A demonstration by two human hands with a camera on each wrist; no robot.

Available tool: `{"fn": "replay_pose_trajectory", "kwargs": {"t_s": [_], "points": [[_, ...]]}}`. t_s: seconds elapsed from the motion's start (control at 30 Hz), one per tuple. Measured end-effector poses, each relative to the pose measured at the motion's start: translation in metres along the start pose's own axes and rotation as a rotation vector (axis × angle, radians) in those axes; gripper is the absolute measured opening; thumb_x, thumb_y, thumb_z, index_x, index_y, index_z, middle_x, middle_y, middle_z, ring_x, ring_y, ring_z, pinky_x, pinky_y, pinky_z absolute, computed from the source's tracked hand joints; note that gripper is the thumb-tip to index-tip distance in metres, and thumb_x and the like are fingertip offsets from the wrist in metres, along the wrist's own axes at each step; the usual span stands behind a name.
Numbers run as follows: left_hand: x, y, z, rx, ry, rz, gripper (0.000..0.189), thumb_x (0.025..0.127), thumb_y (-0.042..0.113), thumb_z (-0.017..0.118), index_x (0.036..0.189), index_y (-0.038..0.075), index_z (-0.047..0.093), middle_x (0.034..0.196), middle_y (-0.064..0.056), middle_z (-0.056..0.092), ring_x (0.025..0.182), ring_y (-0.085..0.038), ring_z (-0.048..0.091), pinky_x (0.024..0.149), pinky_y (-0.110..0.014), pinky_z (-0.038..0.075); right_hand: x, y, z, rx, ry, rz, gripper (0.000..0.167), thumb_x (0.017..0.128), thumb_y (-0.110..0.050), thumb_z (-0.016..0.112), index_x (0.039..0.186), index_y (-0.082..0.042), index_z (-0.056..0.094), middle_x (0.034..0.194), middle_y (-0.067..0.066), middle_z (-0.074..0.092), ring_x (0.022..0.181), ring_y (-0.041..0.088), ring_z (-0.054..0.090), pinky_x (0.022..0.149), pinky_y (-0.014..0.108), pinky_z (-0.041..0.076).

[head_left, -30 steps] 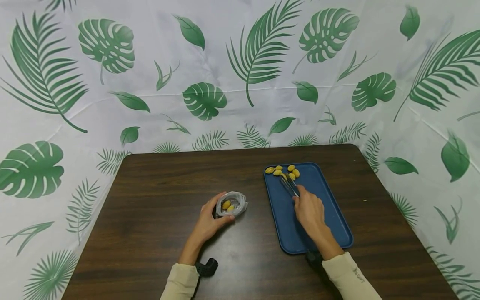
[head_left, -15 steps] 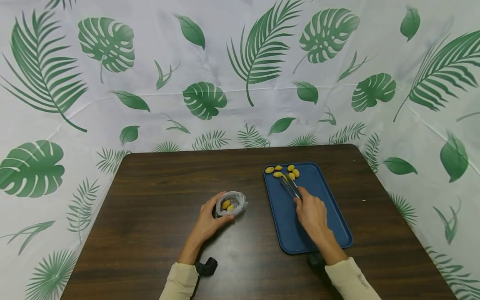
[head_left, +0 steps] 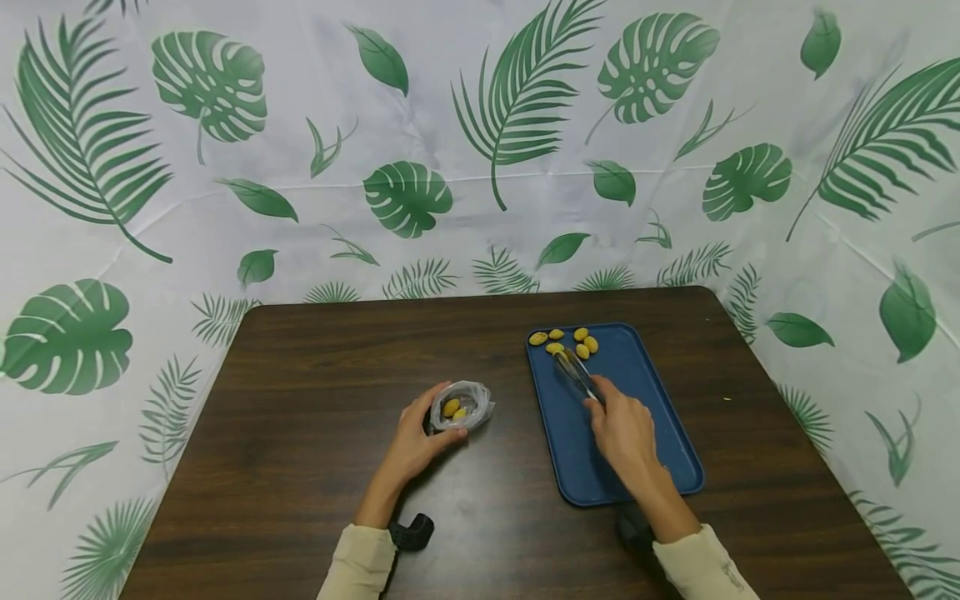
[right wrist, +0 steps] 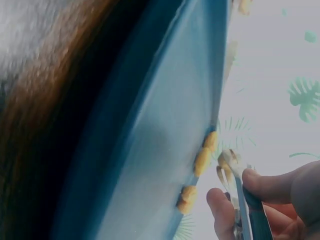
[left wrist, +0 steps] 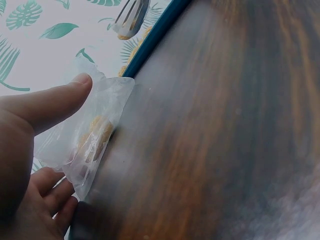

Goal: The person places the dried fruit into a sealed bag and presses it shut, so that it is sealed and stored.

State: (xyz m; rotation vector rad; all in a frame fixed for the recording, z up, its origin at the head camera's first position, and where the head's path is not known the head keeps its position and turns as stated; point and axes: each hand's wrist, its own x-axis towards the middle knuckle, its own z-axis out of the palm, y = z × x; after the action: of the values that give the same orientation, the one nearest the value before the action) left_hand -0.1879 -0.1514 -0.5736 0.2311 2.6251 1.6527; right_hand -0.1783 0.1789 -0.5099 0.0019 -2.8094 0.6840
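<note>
My left hand (head_left: 412, 446) curls round a clear plastic bag (head_left: 483, 408) with its mouth open upward. Inside lie a couple of small yellow oval pieces (head_left: 451, 407). With my right hand (head_left: 624, 425) I grip metal tongs (head_left: 579, 379) over the far-left part of a blue tray (head_left: 555, 433). One yellow piece (right wrist: 227, 170) sits between the tong tips in the right wrist view. Several more yellow pieces (head_left: 591, 344) lie grouped at the tray's far-left end. In the left wrist view, my thumb (left wrist: 60, 102) and fingers lie on either side of the bag.
The dark wooden table (head_left: 337, 358) carries the tray on its right side and the bag near its middle. A white cloth with green leaves (head_left: 420, 267) hangs behind the table. A tiny pale scrap (head_left: 727, 398) lies right of the tray.
The tong tips have drawn closer together around a yellow piece, and my right hand has shifted slightly to the right. My left hand and the bag have stayed put.
</note>
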Motion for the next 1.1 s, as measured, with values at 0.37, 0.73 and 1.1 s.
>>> {"fn": "replay_pose_trajectory", "kwargs": {"t_s": [0.37, 0.73, 1.1], "points": [[0.0, 0.0, 0.0, -0.001, -0.002, 0.001, 0.08, 0.082, 0.031, 0.089, 0.152, 0.029, 0.052, 0.155, -0.002, 0.054, 0.146, -0.038, 0.038, 0.115, -0.067, 0.028, -0.012, -0.007, -0.005, 0.019, 0.014, -0.034, 0.037, 0.097, -0.016, 0.072, 0.132, -0.007, 0.067, 0.091, 0.019, 0.076, 0.056, 0.022, 0.054, 0.058, 0.048, 0.049], [0.0, -0.002, 0.0, 0.008, -0.004, 0.001, 0.079, 0.083, 0.033, 0.088, 0.152, 0.032, 0.05, 0.155, -0.002, 0.053, 0.146, -0.039, 0.037, 0.113, -0.069, 0.03, -0.017, -0.013, -0.008, 0.047, -0.001, -0.026, 0.036, 0.098, -0.017, 0.071, 0.133, -0.01, 0.067, 0.091, 0.015, 0.075, 0.054, 0.018, 0.05, 0.057, 0.039, 0.044], [0.001, -0.001, 0.0, 0.01, 0.001, 0.007, 0.079, 0.082, 0.033, 0.088, 0.152, 0.033, 0.051, 0.154, -0.002, 0.054, 0.145, -0.038, 0.04, 0.113, -0.067, 0.031, -0.018, -0.02, -0.01, 0.073, -0.025, -0.031, 0.037, 0.098, -0.018, 0.071, 0.134, -0.012, 0.067, 0.083, 0.012, 0.071, 0.047, 0.013, 0.043, 0.051, 0.033, 0.036]]}}
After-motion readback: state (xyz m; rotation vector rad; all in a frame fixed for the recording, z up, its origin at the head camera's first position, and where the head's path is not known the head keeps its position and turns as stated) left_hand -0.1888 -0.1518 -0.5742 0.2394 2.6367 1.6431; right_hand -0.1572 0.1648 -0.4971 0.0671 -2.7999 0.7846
